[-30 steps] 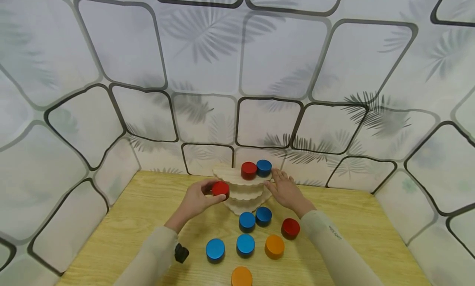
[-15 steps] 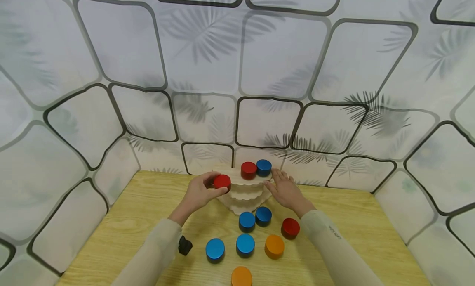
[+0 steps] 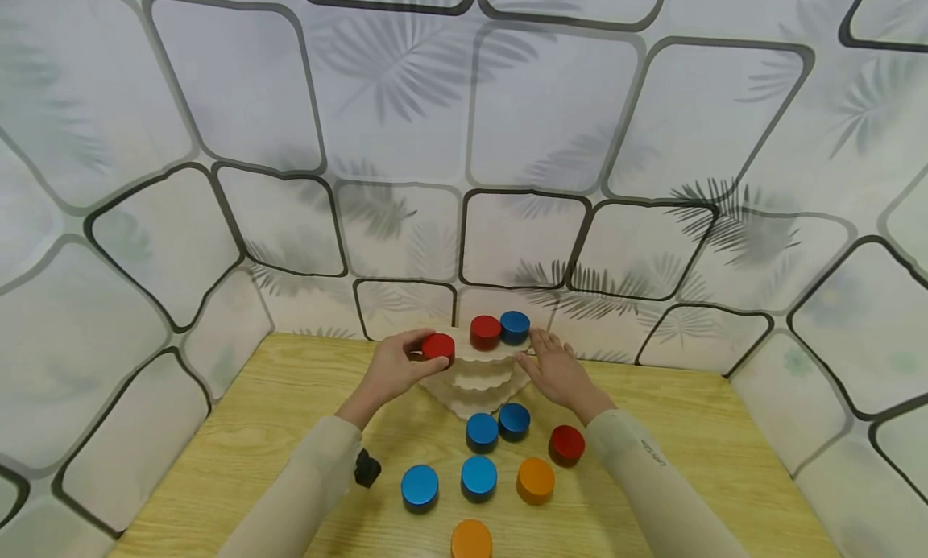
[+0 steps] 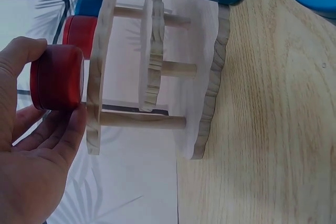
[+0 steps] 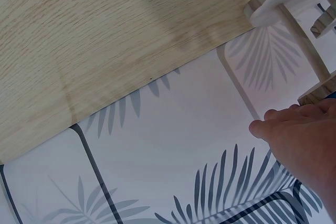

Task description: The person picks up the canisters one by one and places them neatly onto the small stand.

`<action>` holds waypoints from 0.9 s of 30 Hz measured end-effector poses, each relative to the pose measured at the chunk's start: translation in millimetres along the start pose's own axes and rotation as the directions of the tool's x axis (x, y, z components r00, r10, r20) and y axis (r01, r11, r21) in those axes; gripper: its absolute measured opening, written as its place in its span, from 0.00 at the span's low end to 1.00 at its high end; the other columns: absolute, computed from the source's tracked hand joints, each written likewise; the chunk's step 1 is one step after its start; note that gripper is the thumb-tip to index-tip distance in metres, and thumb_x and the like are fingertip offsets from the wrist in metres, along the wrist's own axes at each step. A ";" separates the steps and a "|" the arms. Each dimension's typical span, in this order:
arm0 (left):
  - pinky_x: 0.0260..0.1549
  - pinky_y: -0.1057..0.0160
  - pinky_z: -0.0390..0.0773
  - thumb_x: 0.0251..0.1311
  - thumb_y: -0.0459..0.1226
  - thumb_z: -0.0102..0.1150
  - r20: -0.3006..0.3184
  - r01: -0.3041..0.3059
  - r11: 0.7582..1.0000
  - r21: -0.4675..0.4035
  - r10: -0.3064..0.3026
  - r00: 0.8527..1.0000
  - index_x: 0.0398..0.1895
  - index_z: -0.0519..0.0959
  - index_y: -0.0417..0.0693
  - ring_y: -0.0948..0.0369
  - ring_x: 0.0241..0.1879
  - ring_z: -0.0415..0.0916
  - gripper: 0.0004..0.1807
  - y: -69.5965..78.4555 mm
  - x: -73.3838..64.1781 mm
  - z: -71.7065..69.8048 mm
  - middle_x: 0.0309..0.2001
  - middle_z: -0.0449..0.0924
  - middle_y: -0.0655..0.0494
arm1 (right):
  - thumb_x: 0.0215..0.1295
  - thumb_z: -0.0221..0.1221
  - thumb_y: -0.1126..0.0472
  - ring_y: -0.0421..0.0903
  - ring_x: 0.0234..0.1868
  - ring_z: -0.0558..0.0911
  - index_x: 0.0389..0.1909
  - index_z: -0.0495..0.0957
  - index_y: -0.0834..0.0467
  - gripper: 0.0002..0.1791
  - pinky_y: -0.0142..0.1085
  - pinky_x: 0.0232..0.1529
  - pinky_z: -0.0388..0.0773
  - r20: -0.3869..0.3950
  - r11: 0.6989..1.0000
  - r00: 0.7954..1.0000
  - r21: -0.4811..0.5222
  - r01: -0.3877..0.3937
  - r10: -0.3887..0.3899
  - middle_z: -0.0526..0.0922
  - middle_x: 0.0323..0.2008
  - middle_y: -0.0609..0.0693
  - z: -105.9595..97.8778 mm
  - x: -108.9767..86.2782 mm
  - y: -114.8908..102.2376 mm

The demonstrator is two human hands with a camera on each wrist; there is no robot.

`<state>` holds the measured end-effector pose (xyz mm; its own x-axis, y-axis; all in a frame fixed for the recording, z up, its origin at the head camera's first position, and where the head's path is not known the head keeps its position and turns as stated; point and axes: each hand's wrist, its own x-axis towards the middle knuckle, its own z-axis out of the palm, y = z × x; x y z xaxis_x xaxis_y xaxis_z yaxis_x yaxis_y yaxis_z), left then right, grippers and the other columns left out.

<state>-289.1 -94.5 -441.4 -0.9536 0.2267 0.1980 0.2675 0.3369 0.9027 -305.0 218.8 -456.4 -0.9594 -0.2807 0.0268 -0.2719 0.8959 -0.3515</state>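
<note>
My left hand [image 3: 391, 373] holds a red round tin [image 3: 438, 346] between thumb and fingers, at the left end of the top tier of a scalloped wooden stand [image 3: 482, 373]. In the left wrist view the flat base of this tin [image 4: 56, 77] is right by the top board [image 4: 100, 77]; whether they touch I cannot tell. Another red tin [image 3: 485, 332] and a blue tin [image 3: 515, 327] sit side by side on that tier. With fingers extended, my right hand [image 3: 561, 373] rests against the stand's right edge. Its fingertips are partly hidden in the right wrist view.
In front of the stand, the wooden table [image 3: 290, 429] bears several blue tins [image 3: 479, 477], a red tin [image 3: 567, 445] and orange tins [image 3: 536, 481]. A small black object [image 3: 367, 469] is beside my left sleeve. Patterned cloth walls [image 3: 406, 236] rise behind and at both sides.
My left hand has lifted the red tin and carried it slightly right, from in front of the stand to the top tier's left end. The right hand stays in place.
</note>
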 end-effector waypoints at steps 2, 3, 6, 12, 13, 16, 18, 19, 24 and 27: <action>0.47 0.55 0.89 0.63 0.38 0.75 0.001 -0.003 1.000 0.016 0.003 1.000 0.69 0.78 0.35 0.45 0.51 0.87 0.33 1.2 1.6 0.4 0.60 0.84 0.36 | 0.86 0.40 0.40 0.72 0.83 0.51 0.84 0.46 0.68 0.43 0.69 0.80 0.46 0.000 1.000 1.000 -0.002 0.001 -0.001 0.50 0.83 0.68 0.4 0.0 -0.2; 0.47 0.56 0.89 0.62 0.39 0.76 0.001 0.002 1.000 0.021 -0.002 1.000 0.69 0.78 0.36 0.46 0.51 0.88 0.33 2.1 2.5 0.4 0.60 0.84 0.37 | 0.86 0.40 0.40 0.72 0.83 0.51 0.84 0.45 0.68 0.43 0.69 0.80 0.46 0.000 1.000 1.000 -0.003 0.002 -0.002 0.50 0.83 0.68 0.8 0.2 -0.1; 0.47 0.56 0.89 0.62 0.39 0.76 -0.001 0.004 0.999 0.035 -0.003 1.000 0.69 0.78 0.36 0.46 0.51 0.88 0.33 4.0 5.7 1.1 0.59 0.85 0.38 | 0.86 0.40 0.40 0.72 0.83 0.50 0.84 0.45 0.68 0.43 0.69 0.80 0.45 0.002 1.000 1.000 -0.001 -0.002 0.002 0.50 0.83 0.68 0.8 -0.1 -0.4; 0.46 0.58 0.89 0.61 0.39 0.76 -0.014 -0.003 0.999 0.051 0.003 1.000 0.67 0.80 0.37 0.47 0.50 0.88 0.32 4.0 14.2 2.9 0.58 0.86 0.39 | 0.86 0.40 0.40 0.71 0.83 0.50 0.84 0.45 0.67 0.43 0.69 0.81 0.45 0.007 1.000 1.000 0.007 -0.010 0.010 0.50 0.83 0.67 0.2 0.5 -0.6; 0.46 0.57 0.89 0.61 0.39 0.76 -0.018 -0.003 0.998 0.057 0.004 1.000 0.67 0.80 0.37 0.47 0.50 0.88 0.32 4.1 15.3 3.0 0.58 0.86 0.39 | 0.86 0.40 0.40 0.71 0.83 0.50 0.84 0.45 0.67 0.43 0.69 0.81 0.45 0.006 1.000 1.000 0.008 -0.010 0.010 0.50 0.83 0.67 0.2 0.6 -0.8; 0.47 0.57 0.89 0.61 0.39 0.77 -0.018 0.005 0.998 0.064 -0.003 1.000 0.67 0.80 0.38 0.48 0.50 0.88 0.32 3.5 18.8 4.0 0.58 0.86 0.39 | 0.86 0.40 0.40 0.71 0.83 0.51 0.84 0.44 0.67 0.43 0.69 0.81 0.46 0.003 1.000 1.000 0.002 -0.008 0.008 0.50 0.83 0.68 0.7 1.2 -0.7; 0.48 0.56 0.89 0.61 0.40 0.77 -0.017 0.010 0.998 0.064 -0.009 1.000 0.67 0.80 0.38 0.48 0.50 0.88 0.32 3.9 20.5 4.5 0.58 0.86 0.40 | 0.86 0.40 0.40 0.71 0.83 0.51 0.84 0.44 0.67 0.43 0.69 0.80 0.46 0.002 1.000 1.000 -0.004 -0.006 0.006 0.50 0.83 0.68 1.0 1.3 -0.1; 0.49 0.56 0.89 0.61 0.40 0.77 -0.016 0.013 0.998 0.063 -0.012 1.000 0.67 0.80 0.38 0.48 0.50 0.88 0.32 3.9 21.3 4.9 0.58 0.86 0.40 | 0.86 0.40 0.40 0.71 0.83 0.51 0.84 0.44 0.67 0.43 0.69 0.80 0.46 0.002 1.000 1.000 -0.003 -0.005 0.005 0.50 0.83 0.68 1.1 1.4 0.1; 0.50 0.55 0.88 0.61 0.40 0.77 -0.017 0.012 0.998 0.069 -0.010 1.000 0.66 0.81 0.38 0.48 0.51 0.88 0.31 2.5 25.4 7.6 0.57 0.86 0.40 | 0.86 0.40 0.40 0.71 0.83 0.51 0.84 0.45 0.67 0.43 0.69 0.80 0.46 0.005 1.000 1.000 0.003 -0.003 0.003 0.50 0.83 0.68 0.5 0.8 -0.1; 0.49 0.55 0.88 0.61 0.41 0.76 -0.014 0.011 0.997 0.071 -0.010 1.000 0.66 0.80 0.39 0.48 0.50 0.88 0.31 1.8 27.3 9.1 0.57 0.86 0.40 | 0.86 0.40 0.40 0.72 0.83 0.51 0.84 0.45 0.67 0.43 0.69 0.80 0.47 0.006 1.000 1.000 0.003 -0.002 0.002 0.50 0.83 0.69 0.9 0.3 0.0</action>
<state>-313.4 -79.4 -437.8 -0.9580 0.2109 0.1944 0.2665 0.4031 0.8755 -305.2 218.5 -457.3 -0.9595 -0.2810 0.0207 -0.2698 0.8952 -0.3547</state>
